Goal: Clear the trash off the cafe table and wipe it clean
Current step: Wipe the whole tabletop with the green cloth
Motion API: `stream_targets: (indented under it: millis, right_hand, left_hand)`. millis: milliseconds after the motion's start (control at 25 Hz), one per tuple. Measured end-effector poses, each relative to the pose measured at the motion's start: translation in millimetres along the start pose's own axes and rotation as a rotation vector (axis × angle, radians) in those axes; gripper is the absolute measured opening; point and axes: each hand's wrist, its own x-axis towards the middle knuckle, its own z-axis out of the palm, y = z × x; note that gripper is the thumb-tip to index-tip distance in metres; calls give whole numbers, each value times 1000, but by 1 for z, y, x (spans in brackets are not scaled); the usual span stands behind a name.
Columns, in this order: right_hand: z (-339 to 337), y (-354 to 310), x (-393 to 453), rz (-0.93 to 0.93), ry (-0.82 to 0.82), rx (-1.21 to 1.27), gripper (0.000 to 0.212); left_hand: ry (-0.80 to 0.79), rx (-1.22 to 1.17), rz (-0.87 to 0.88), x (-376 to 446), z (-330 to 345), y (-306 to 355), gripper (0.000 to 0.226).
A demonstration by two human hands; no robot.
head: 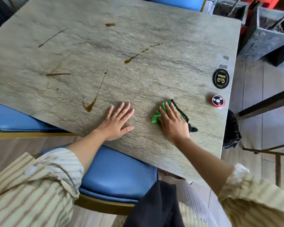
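The grey stone-patterned cafe table (154, 30) fills the view. Several brown liquid streaks mark it, one long hooked streak (93, 102) left of my hands and others (131, 59) further back. My right hand (173, 123) lies flat on a green cloth with a black edge (156, 114), pressing it onto the table near the front right. My left hand (116, 122) rests flat on the bare tabletop with fingers spread, holding nothing. No loose trash shows on the table.
A black oval table-number plaque (220, 78) and a red round call button (217, 101) sit at the right edge. Blue padded chairs stand at the front (115, 177), left (10, 117) and far side (179, 2). A black bag (231, 130) hangs beside the table's right edge.
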Motion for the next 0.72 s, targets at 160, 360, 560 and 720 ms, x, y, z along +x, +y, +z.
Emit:
stream_targets:
  millis: [160,360,560,720]
  right_hand:
    - [-10,22,-9,219,93,27,56]
    - [4,-34,-73,-36,62,-33,59]
    - [6,-34,-3,-115,-14,-42,56]
    - [-6,14,-3,146,70,14,51]
  left_hand:
    - [7,-7,7,0,-1,-1,73]
    - [15,-18,-7,3,-1,1,67]
    - [-7,-18,-17,4,0,1,62]
    - [-40,-7,-33,3,-2,3,63]
